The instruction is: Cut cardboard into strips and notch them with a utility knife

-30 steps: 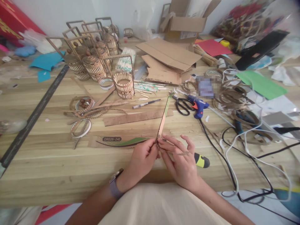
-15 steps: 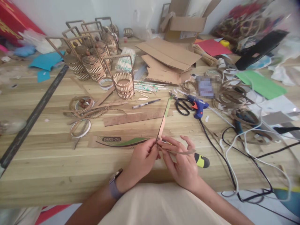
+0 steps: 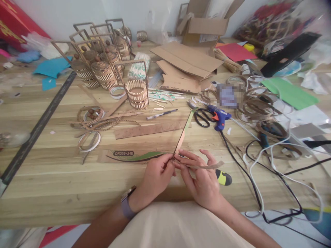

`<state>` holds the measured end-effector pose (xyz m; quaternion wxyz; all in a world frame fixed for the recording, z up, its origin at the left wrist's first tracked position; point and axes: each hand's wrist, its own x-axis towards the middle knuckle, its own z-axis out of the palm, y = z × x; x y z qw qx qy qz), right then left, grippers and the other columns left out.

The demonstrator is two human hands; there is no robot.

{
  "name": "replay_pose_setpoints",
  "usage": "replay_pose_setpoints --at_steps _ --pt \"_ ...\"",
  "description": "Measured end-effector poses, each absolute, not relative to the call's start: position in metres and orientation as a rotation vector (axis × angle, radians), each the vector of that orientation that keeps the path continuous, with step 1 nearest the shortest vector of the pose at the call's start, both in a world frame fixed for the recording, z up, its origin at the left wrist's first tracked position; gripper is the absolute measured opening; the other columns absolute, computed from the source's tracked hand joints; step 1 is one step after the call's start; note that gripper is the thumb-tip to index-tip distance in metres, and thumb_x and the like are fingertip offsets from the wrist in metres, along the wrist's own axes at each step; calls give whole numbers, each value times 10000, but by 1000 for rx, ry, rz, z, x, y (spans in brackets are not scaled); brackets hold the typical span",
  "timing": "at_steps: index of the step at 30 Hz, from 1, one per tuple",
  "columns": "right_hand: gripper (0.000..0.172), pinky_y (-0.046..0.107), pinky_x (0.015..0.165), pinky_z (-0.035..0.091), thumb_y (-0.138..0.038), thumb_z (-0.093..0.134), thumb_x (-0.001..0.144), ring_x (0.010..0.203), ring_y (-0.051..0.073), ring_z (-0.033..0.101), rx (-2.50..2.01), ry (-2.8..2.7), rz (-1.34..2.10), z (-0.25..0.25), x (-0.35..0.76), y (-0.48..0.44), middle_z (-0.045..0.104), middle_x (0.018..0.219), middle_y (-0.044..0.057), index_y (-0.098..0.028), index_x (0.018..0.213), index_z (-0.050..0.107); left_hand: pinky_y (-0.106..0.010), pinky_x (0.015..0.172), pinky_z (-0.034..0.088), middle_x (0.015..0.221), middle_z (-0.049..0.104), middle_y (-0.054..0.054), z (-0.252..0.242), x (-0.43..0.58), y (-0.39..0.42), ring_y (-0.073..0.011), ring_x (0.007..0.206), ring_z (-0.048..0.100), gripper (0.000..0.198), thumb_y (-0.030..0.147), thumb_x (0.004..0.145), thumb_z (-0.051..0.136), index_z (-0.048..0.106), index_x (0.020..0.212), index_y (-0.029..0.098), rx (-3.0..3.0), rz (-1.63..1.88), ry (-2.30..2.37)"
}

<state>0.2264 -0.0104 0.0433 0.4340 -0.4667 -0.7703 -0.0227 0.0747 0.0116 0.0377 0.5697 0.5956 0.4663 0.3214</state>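
My left hand (image 3: pixel 157 175) and my right hand (image 3: pixel 200 177) meet near the front edge of the wooden table (image 3: pixel 51 179). Both pinch a long narrow cardboard strip (image 3: pixel 184 132) at its near end. The strip rises away from me toward the scissors (image 3: pixel 201 117), and its peeled layer (image 3: pixel 207 166) runs to the right across my right fingers. My right index and middle fingers stretch out over that layer. A printed cardboard strip marked DR026-24E (image 3: pixel 129 155) lies flat just left of my left hand.
A blue glue gun (image 3: pixel 218 117) with a black cord, a yellow-and-black tool (image 3: pixel 223 177), white and black cables (image 3: pixel 271 165), woven baskets with handles (image 3: pixel 103 65), tape rings (image 3: pixel 89 141), flat cardboard (image 3: pixel 186 62), a knife (image 3: pixel 161 114) and a long black ruler (image 3: pixel 36 131) crowd the table.
The strip's far end has swung to the right, toward the scissors. The peeled layer has grown longer to the right across my right hand. Both hands stay in place.
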Motion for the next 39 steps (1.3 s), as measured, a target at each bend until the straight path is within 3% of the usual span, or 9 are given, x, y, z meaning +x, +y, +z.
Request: replay_pose_setpoints --at_steps 4,11,19,26,31,39 --pt "214 407 1072 360 -25 574 891 955 200 746 -1164 -1926 -50 44 227 -11 795 922 10 -223 975 567 -209 586 451 712 637 5 36 75 13 -134 643 609 202 232 922 445 635 884 175 1334 743 1049" --pt "146 421 1082 325 -84 591 922 1013 218 734 -1175 -1954 -67 44 226 -10 796 981 33 -223 953 560 -205 582 433 664 623 16 40 76 15 -125 605 587 217 240 927 431 616 829 180 1413 778 1087" --pt "181 416 1055 357 -43 574 919 954 200 749 -1147 -1922 -62 44 226 -9 798 889 16 -220 957 560 -200 567 418 611 596 23 40 74 13 -118 576 576 215 197 887 439 559 709 185 1424 783 1107" --pt "190 399 1078 348 -42 578 905 959 201 748 -1151 -1933 -50 45 227 -10 798 928 21 -221 966 555 -210 573 440 670 628 6 41 76 15 -134 615 602 198 250 911 453 611 817 178 1369 747 1074" --pt "166 399 1098 317 -108 623 904 995 211 739 -1194 -1961 -94 46 227 -9 798 974 11 -240 993 577 -205 575 434 671 639 8 41 77 16 -127 610 601 215 253 923 441 612 814 182 1395 772 1094" --pt "206 400 1072 336 -39 587 895 949 197 750 -1170 -1914 -39 44 225 -10 800 927 8 -234 955 559 -205 572 434 642 622 12 41 75 14 -124 588 590 201 239 900 446 581 762 183 1403 778 1118"
